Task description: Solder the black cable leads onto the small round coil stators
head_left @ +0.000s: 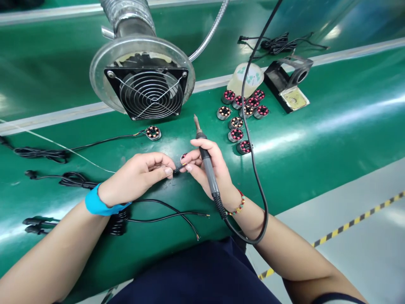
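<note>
My left hand (142, 175) is closed, its thumb and forefinger pinching a black cable (179, 168) near its end. A thin pale strand (68, 147) runs from the left edge towards this hand. My right hand (220, 171) grips a soldering iron (208, 166), its bare tip pointing up and away from me. Thumb and fingertips of the same hand meet at the cable's thin coloured wires. Just behind those fingertips a motor stator (183, 156) shows in part, mostly hidden. Beyond my left hand, another stator (153, 132) lies joined to a black cable.
Overhead at the back hangs a fume extractor fan (155, 93). Several stators (236, 135) are grouped right of centre, by a clear plastic container (245, 79). An iron stand (287, 82) with sponge stands at the back right. Coiled cables (76, 179) lie left; the iron's cord (249, 139) crosses the view.
</note>
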### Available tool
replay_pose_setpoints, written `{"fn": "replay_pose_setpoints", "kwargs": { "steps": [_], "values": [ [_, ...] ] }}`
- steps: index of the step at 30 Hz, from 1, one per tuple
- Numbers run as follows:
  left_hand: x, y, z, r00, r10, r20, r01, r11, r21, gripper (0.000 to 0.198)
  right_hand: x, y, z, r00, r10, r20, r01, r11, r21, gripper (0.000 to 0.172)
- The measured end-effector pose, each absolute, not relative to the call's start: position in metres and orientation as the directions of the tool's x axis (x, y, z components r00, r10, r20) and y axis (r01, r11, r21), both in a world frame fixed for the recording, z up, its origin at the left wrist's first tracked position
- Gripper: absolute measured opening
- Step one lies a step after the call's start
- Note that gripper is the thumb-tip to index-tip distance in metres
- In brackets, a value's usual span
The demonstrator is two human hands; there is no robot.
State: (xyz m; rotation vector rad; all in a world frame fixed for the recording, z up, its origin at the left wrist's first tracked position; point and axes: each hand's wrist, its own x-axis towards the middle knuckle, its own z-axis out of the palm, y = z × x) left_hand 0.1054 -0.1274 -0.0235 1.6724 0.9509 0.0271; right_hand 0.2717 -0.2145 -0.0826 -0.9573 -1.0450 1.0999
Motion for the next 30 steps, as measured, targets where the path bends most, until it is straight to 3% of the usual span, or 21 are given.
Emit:
{"fn": "replay_pose_setpoints", "kwargs": {
  "steps": [6, 10, 24, 30],
  "values": [
    [0.107, -0.128, -0.025, 0.673, 0.604, -0.428, 0.544, -0.012, 0.839, 0.021, 0.272, -0.215, -0.082, 0.128, 0.982, 0.142, -0.226, 0.169, -0.959, 0.039],
    [0.110, -0.134, -0.027, 0.641, 0.686, -0.343, 0.466, 0.006, 0.885, 0.018, 0.272, -0.214, -0.081, 0.153, 0.978, 0.139, -0.131, 0.159, -0.979, 0.037],
    [0.114, -0.141, -0.031, 0.663, 0.710, -0.237, 0.483, -0.164, 0.860, 0.017, 0.270, -0.214, -0.083, 0.162, 0.977, 0.136, -0.094, 0.153, -0.984, 0.046],
    [0.113, -0.142, -0.031, 0.696, 0.686, -0.213, 0.505, -0.256, 0.824, 0.016, 0.271, -0.214, -0.079, 0.147, 0.971, 0.189, -0.099, 0.204, -0.974, 0.041]
  ]
}}
